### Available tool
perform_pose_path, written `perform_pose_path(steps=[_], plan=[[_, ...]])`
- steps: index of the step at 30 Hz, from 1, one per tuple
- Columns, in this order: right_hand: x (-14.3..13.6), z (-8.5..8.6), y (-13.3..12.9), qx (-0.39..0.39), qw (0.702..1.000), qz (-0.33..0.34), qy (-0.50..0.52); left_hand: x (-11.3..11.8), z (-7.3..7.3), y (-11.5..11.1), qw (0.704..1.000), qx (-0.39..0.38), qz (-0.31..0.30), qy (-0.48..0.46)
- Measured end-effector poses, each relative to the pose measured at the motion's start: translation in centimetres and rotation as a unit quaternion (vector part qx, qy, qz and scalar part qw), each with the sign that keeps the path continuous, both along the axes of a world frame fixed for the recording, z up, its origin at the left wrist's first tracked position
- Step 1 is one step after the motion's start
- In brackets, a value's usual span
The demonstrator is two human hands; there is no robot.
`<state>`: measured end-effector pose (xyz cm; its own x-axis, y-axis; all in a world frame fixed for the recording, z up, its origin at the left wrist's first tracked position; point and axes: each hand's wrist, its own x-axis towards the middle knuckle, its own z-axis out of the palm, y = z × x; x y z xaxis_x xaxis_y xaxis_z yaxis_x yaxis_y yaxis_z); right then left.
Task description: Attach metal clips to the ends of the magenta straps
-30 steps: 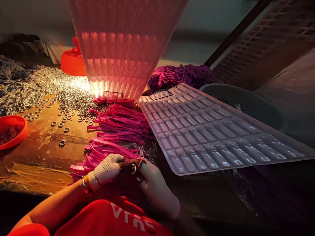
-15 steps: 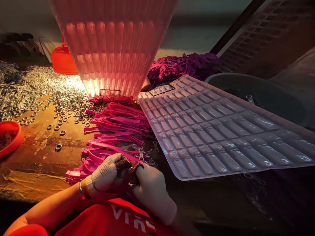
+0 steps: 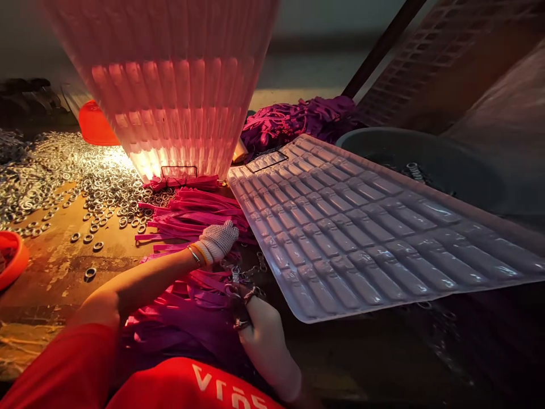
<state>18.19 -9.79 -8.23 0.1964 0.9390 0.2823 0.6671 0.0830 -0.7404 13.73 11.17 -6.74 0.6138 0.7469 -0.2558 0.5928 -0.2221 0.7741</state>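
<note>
The left hand [image 3: 219, 240], in a white knitted glove with dots, has its fingers curled at the flat, magenta fabric straps [image 3: 187, 216] in the middle of the desk [image 3: 55, 250]; I cannot tell if it grips one. The right hand [image 3: 266, 329], in a pale glove, is partly closed near the front edge, with small shiny metal clips [image 3: 235, 275] by its fingers; how firmly it holds any is unclear. The straps lie roughly side by side, probably so that single ones can be taken easily. A translucent plastic tray [image 3: 332, 227], molded with long pockets, lies at their right, maybe to be in easy reach. A similar upright sheet [image 3: 157, 102] stands behind, perhaps to shade the red lamp [image 3: 97, 124]. Smooth, round metal rings [image 3: 97, 193] spread loosely toward the left edge.
</note>
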Motion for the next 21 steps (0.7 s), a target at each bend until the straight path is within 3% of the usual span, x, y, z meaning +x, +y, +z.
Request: perform_pose_path(steps=[5,10,12,16,21], plan=[[0.6,-0.2,-0.4,-0.015,0.999,-0.02,-0.045,-0.3,-0.1,0.4,0.994,0.106,-0.01,0.014],[0.5,0.5,0.4,-0.001,0.993,-0.047,-0.105,-5.5,3.0,-1.4,0.985,0.157,0.022,-0.072],[0.1,1.3,1.2,0.024,0.995,-0.027,-0.097,-8.2,4.4,-3.4,0.985,0.106,0.041,-0.127],[-1.0,3.2,2.3,0.045,0.994,0.019,-0.101,-12.4,5.7,-8.4,0.974,-0.089,0.084,-0.191],[-2.9,4.7,2.1,0.062,0.964,-0.007,-0.26,-14.0,6.0,-11.8,0.941,-0.21,0.101,-0.243]])
